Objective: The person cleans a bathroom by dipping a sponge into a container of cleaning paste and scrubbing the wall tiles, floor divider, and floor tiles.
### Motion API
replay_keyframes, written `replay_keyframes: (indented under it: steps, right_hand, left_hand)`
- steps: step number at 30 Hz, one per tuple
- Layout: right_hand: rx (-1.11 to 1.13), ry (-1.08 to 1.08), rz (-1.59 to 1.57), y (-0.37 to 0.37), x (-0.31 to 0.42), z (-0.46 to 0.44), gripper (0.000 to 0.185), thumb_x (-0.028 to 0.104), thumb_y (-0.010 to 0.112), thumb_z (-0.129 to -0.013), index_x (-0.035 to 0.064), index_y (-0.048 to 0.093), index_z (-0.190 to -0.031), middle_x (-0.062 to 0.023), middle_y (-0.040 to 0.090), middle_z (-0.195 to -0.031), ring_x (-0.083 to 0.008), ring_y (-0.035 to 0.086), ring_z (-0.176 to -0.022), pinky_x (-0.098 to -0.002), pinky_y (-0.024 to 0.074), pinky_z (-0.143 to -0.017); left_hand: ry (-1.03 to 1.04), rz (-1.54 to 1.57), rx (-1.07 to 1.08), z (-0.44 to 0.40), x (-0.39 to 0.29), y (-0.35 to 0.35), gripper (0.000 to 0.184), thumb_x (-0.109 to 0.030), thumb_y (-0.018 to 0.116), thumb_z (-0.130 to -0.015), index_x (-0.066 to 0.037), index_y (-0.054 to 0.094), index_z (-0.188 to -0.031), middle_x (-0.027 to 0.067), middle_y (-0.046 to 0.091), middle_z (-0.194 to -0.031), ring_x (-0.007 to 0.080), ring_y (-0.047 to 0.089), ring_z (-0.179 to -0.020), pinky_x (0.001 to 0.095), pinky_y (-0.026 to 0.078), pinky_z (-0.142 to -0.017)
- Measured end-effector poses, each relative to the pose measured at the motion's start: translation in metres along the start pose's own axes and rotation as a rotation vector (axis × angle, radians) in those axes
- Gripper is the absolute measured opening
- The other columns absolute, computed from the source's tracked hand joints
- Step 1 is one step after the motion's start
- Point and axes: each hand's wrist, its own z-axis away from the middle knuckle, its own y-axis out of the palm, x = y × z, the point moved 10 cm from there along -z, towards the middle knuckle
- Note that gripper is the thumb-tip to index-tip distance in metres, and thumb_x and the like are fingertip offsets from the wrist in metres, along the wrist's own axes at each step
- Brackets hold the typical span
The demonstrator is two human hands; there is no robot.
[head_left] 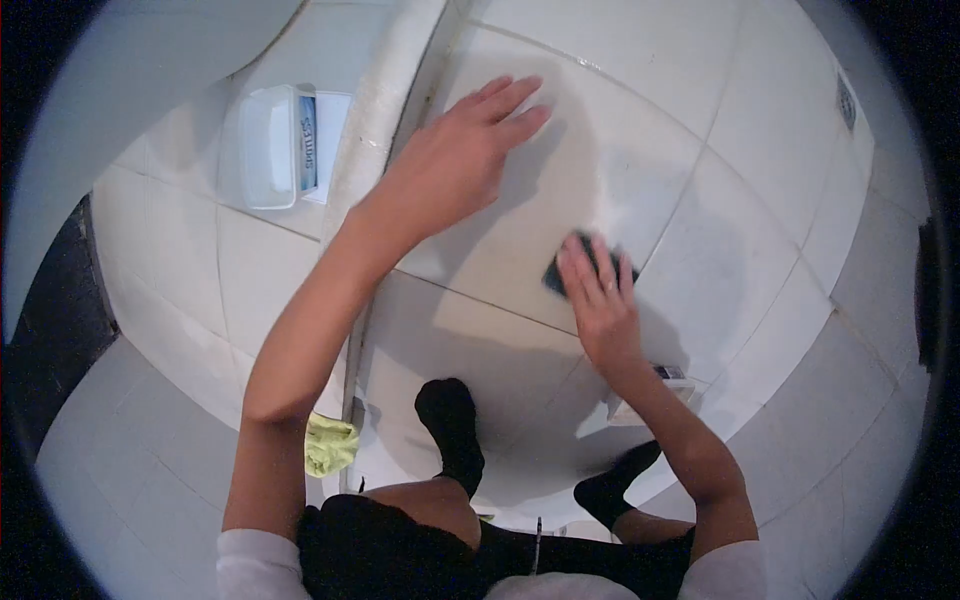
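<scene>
My right hand (605,300) lies over a dark green pad (553,277), its fingers pressing the pad flat on the pale floor tiles (520,240). Parts of the pad show on both sides of the fingers. Up and to the left, my left hand (475,145) is open with its fingers apart and nothing in it, beside a raised white ledge (375,125). Whether the left hand touches the tiles I cannot tell.
Beyond the ledge stands a clear plastic tub (270,150) next to a blue-labelled pack (308,145). A yellow-green cloth (330,445) lies at lower left. A small box (628,412) is by my right forearm. A drain (846,102) sits at upper right. My feet in black socks are below.
</scene>
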Motion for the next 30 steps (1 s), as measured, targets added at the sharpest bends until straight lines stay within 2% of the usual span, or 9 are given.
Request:
replay_keyframes:
  steps: [3, 5, 12, 18, 21, 22, 24, 26, 30]
  right_hand:
    - [-0.010, 0.164, 0.051, -0.005, 0.012, -0.055, 0.055, 0.017, 0.052, -0.082, 0.0105, 0.045, -0.136, -0.0074, 0.027, -0.151, -0.0297, 0.024, -0.139, -0.0511, 0.0249, -0.109]
    - [-0.046, 0.190, 0.012, -0.008, 0.018, -0.064, 0.055, 0.016, 0.052, -0.081, 0.0117, 0.045, -0.136, -0.0052, 0.028, -0.151, -0.0284, 0.024, -0.139, -0.0508, 0.0244, -0.110]
    - [0.071, 0.245, -0.076, 0.022, 0.008, 0.072, 0.052, 0.014, 0.052, -0.082, 0.0104, 0.047, -0.134, -0.0034, 0.030, -0.149, -0.0270, 0.027, -0.138, -0.0520, 0.0244, -0.109]
    - [-0.155, 0.336, -0.268, -0.001, 0.047, -0.045, 0.049, 0.014, 0.051, -0.083, 0.0100, 0.049, -0.132, -0.0059, 0.033, -0.148, -0.0271, 0.027, -0.138, -0.0511, 0.0249, -0.110]
    - [-0.182, 0.102, -0.232, -0.001, 0.028, -0.033, 0.055, 0.015, 0.053, -0.082, 0.0098, 0.043, -0.136, -0.0110, 0.037, -0.145, -0.0292, 0.033, -0.135, -0.0507, 0.0232, -0.111]
    - [-0.290, 0.362, -0.623, -0.004, -0.037, -0.006, 0.057, 0.007, 0.049, -0.082, 0.0098, 0.040, -0.138, -0.0123, 0.038, -0.144, -0.0316, 0.034, -0.134, -0.0519, 0.0210, -0.111]
    - [-0.333, 0.638, -0.236, -0.002, -0.151, 0.061, 0.071, -0.009, 0.044, -0.072, 0.0092, 0.038, -0.140, -0.0157, 0.038, -0.143, -0.0354, 0.031, -0.135, -0.0507, 0.0200, -0.111]
    - [-0.459, 0.792, -0.135, -0.002, -0.241, 0.138, 0.072, -0.002, 0.053, -0.068, 0.0031, 0.037, -0.139, -0.0207, 0.037, -0.143, -0.0374, 0.029, -0.136, -0.0537, 0.0197, -0.110]
    - [-0.723, 1.175, -0.226, 0.004, -0.223, 0.123, 0.076, 0.016, 0.061, -0.073, -0.0057, 0.031, -0.139, -0.0270, 0.035, -0.142, -0.0411, 0.027, -0.135, -0.0562, 0.0146, -0.110]
  left_hand:
    - [0.066, -0.290, 0.096, -0.049, 0.014, 0.041, 0.060, 0.001, 0.055, -0.080, -0.013, 0.043, -0.137, 0.0162, 0.031, -0.148, 0.0368, 0.030, -0.135, 0.0411, 0.030, -0.110]
    - [-0.015, -0.425, 0.135, -0.078, 0.027, 0.050, 0.072, -0.022, 0.065, -0.081, -0.012, 0.031, -0.144, 0.0249, 0.015, -0.151, 0.0425, 0.021, -0.137, 0.0536, 0.024, -0.110]
    - [-0.075, -0.435, 0.326, -0.082, 0.027, 0.059, 0.070, -0.016, 0.064, -0.081, -0.008, 0.032, -0.142, 0.0282, 0.016, -0.149, 0.0426, 0.021, -0.137, 0.0495, 0.028, -0.109]
    - [-0.088, -0.420, 0.298, -0.084, 0.037, 0.065, 0.076, -0.017, 0.068, -0.079, -0.010, 0.029, -0.144, 0.0283, 0.010, -0.150, 0.0432, 0.019, -0.138, 0.0526, 0.025, -0.110]
    - [0.031, -0.384, 0.070, -0.073, 0.032, 0.059, 0.061, -0.011, 0.059, -0.083, -0.011, 0.038, -0.140, 0.0171, 0.023, -0.151, 0.0389, 0.023, -0.138, 0.0451, 0.027, -0.111]
    - [-0.025, -0.417, 0.033, -0.067, 0.033, 0.056, 0.059, -0.018, 0.058, -0.085, -0.011, 0.037, -0.141, 0.0164, 0.022, -0.151, 0.0390, 0.022, -0.138, 0.0492, 0.024, -0.110]
    - [-0.078, -0.437, 0.007, -0.060, 0.032, 0.065, 0.058, -0.025, 0.056, -0.088, -0.011, 0.037, -0.141, 0.0158, 0.020, -0.152, 0.0391, 0.020, -0.139, 0.0532, 0.022, -0.110]
    - [-0.141, -0.643, -0.100, -0.054, 0.032, 0.064, 0.056, -0.034, 0.050, -0.092, -0.010, 0.036, -0.141, 0.0150, 0.021, -0.152, 0.0363, 0.020, -0.139, 0.0599, 0.016, -0.108]
    - [-0.141, -0.653, -0.177, -0.059, 0.030, 0.068, 0.056, -0.034, 0.046, -0.092, -0.006, 0.037, -0.140, 0.0169, 0.022, -0.151, 0.0342, 0.021, -0.139, 0.0609, 0.013, -0.109]
